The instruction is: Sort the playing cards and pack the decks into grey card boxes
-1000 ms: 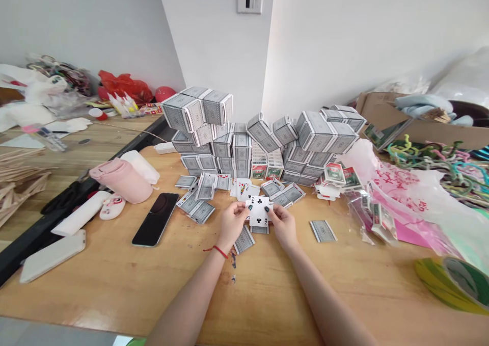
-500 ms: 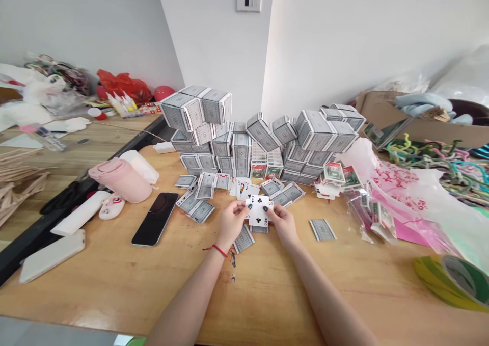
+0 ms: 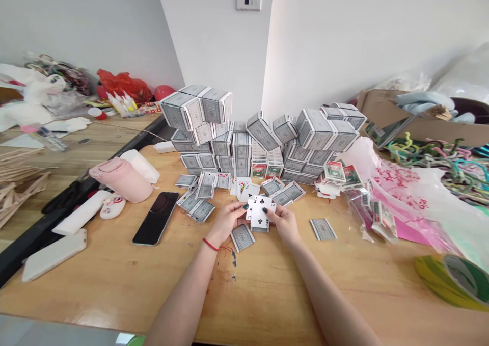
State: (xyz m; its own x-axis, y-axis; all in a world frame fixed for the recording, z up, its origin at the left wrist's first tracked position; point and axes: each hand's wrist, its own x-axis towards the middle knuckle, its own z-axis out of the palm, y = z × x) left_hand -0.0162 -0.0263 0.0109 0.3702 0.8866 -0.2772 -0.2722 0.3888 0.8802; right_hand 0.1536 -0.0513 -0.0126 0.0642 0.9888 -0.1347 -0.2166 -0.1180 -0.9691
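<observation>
Between my two hands, over the table, are overlapping playing cards held face up. In front is a two of clubs [image 3: 259, 213], pinched at its right side by my right hand [image 3: 286, 224]. Behind it, a card marked 3 [image 3: 249, 216] sticks out at the left, its edge between the thumb and fingers of my left hand [image 3: 226, 223]. A face-down card [image 3: 243, 238] lies under my hands. More face-up cards [image 3: 250, 190] lie just beyond them. Farther back, folded playing-card blocks [image 3: 242, 150] are stacked into a structure.
A black phone [image 3: 156, 218], a pink bottle [image 3: 122, 180] and white items lie at left. At right are a lone face-down card [image 3: 323, 229], card boxes [image 3: 334, 171], plastic wrapping [image 3: 401, 198] and a tape roll [image 3: 451, 280]. Loose folded cards [image 3: 287, 194] lie before the structure.
The two of clubs has slid slightly right with my right hand, so more of the card marked 3 shows at left. My left hand has shifted a little left.
</observation>
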